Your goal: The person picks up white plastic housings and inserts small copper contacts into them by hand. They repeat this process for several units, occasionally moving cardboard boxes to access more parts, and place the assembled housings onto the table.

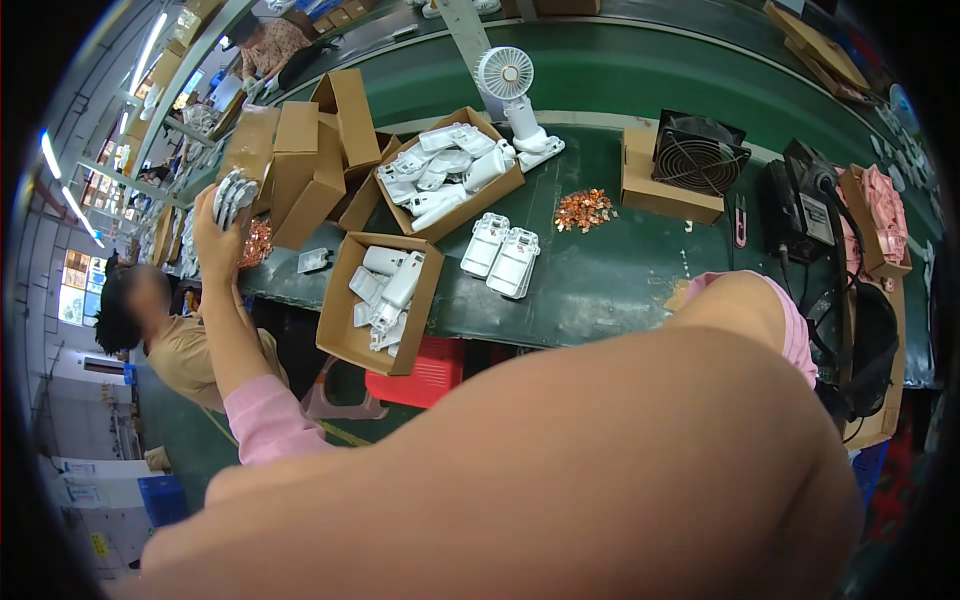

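Out to the left, my left hand [212, 238] is raised and closed round a small stack of white plastic casings [236, 196]. Behind it stand open cardboard boxes [310, 180]. Very close in front, my right arm bends across the lower picture. My right hand [330, 510] is large and blurred there, and its fingers cannot be made out. On the green table [590, 290] lie two short stacks of white casings [513, 262]. A cardboard box [428, 300] with loose white casings sits at the table's front edge, and a fuller box [510, 187] stands behind it.
A white handheld fan [506, 75] stands behind the boxes. Copper-coloured small parts [585, 210] lie in a heap. Right of them are a black fan [700, 155] on cardboard, pink-handled tweezers [740, 222] and a black power unit [800, 215]. A co-worker [185, 335] sits at the left.
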`<move>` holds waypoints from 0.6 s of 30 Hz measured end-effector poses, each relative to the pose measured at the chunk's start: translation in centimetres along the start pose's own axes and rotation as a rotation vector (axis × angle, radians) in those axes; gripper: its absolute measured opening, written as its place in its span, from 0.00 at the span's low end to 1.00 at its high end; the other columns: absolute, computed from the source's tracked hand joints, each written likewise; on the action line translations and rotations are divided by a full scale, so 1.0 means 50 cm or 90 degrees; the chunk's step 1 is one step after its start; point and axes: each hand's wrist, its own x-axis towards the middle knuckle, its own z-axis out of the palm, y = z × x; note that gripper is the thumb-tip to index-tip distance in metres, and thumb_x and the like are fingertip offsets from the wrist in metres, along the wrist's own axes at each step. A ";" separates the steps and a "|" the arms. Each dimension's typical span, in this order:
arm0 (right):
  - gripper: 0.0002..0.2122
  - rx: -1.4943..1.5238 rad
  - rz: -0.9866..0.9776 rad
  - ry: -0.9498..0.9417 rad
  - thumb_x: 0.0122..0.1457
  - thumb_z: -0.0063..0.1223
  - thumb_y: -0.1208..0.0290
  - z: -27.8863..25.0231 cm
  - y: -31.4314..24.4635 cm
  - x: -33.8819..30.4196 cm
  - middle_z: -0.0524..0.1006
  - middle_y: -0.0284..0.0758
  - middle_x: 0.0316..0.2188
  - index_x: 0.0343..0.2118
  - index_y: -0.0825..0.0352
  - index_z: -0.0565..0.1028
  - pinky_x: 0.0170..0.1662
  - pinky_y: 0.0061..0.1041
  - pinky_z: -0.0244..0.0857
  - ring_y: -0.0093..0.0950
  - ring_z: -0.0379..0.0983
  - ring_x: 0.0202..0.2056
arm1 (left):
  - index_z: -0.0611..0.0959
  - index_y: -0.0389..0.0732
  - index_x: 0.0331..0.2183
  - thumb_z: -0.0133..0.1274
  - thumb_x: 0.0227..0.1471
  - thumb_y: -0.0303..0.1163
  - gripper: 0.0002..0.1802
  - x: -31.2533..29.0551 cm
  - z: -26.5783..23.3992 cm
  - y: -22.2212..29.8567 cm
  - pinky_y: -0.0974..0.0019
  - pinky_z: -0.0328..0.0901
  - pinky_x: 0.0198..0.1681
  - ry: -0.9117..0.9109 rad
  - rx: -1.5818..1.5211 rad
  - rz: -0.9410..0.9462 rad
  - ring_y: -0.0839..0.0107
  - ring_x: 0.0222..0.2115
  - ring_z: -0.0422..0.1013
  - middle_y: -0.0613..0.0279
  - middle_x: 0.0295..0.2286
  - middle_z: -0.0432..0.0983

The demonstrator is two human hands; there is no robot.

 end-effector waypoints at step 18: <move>0.08 0.107 0.006 -0.025 0.53 0.56 0.73 0.031 0.000 -0.073 0.76 0.34 0.33 0.34 0.71 0.76 0.37 0.22 0.66 0.22 0.71 0.34 | 0.77 0.35 0.45 0.63 0.44 0.25 0.24 -0.024 -0.127 0.152 0.62 0.60 0.53 0.078 -0.048 0.067 0.59 0.48 0.69 0.54 0.46 0.73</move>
